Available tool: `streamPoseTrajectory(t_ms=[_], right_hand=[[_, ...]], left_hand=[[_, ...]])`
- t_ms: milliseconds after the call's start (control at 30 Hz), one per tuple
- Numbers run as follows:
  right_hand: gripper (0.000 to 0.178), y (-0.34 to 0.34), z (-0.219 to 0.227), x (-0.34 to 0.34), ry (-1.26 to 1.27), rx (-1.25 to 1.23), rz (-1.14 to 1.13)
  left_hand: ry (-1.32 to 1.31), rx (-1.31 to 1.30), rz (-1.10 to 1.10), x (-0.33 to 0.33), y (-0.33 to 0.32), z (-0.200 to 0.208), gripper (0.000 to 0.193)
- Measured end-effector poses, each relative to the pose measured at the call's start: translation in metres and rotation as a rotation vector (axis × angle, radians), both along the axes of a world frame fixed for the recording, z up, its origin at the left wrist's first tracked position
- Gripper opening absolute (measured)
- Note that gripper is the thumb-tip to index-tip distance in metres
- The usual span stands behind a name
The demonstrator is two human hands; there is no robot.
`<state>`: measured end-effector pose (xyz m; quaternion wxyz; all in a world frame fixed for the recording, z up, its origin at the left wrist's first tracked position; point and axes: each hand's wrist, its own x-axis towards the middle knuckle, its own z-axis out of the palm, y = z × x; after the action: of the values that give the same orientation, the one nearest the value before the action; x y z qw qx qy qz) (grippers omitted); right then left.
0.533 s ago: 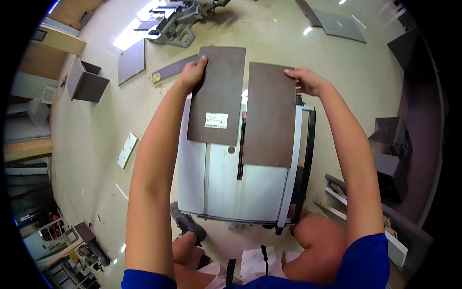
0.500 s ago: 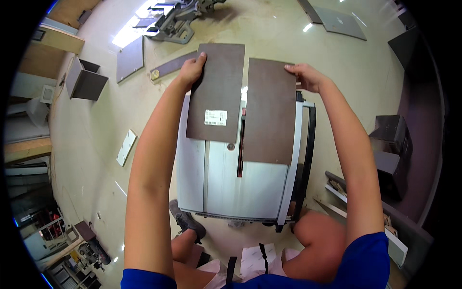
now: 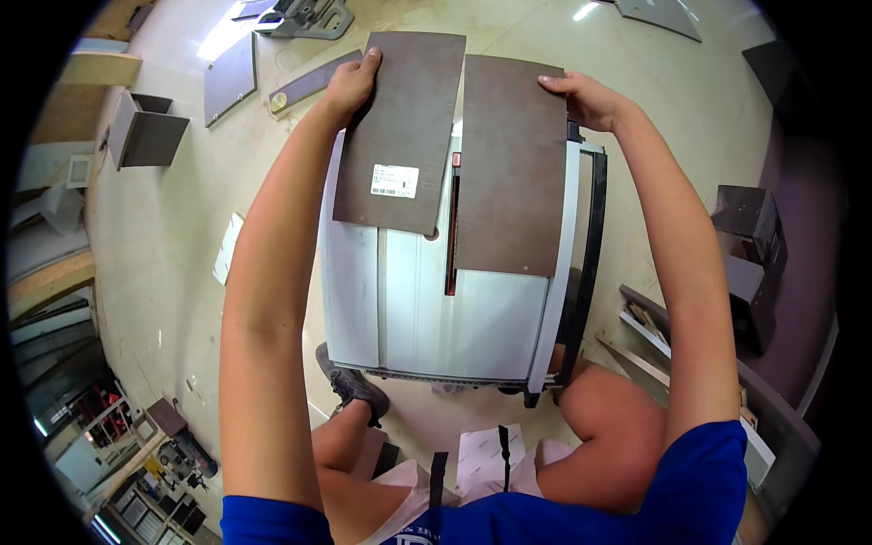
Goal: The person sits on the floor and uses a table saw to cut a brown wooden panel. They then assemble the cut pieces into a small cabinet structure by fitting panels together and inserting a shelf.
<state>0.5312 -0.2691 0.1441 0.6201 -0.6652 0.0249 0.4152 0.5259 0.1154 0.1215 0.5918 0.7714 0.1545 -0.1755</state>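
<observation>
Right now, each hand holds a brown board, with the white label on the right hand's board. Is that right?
No: the head view shows the white label on the brown board in the left hand. The right hand holds the other brown board.

The white-labelled brown panel [image 3: 404, 118], rectangular, slants over the pale surface [image 3: 490, 331], its near end angled leftward. The plain brown panel [image 3: 510, 163] lies straighter just beside it, a narrow gap between them.
</observation>
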Motion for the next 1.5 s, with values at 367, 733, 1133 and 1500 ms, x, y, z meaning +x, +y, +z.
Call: streamPoseTrajectory(t_ms=[367,733,1133,1500], right_hand=[[0.041,0.003,0.093,-0.062,-0.393,0.158,-0.257],[0.031,0.010,0.314,-0.280,-1.002,0.346,-0.518],[0.040,0.035,0.300,-0.500,-0.190,0.575,-0.459],[0.040,0.008,0.286,-0.561,-0.247,0.422,-0.380]], left_hand=[[-0.095,-0.078,0.111,-0.033,0.010,0.027,0.062],[-0.604,-0.250,0.367,-0.263,0.039,0.272,0.057],[-0.301,-0.403,0.353,-0.586,-0.048,0.360,0.053],[-0.337,-0.358,0.436,-0.652,-0.087,0.315,0.043]])
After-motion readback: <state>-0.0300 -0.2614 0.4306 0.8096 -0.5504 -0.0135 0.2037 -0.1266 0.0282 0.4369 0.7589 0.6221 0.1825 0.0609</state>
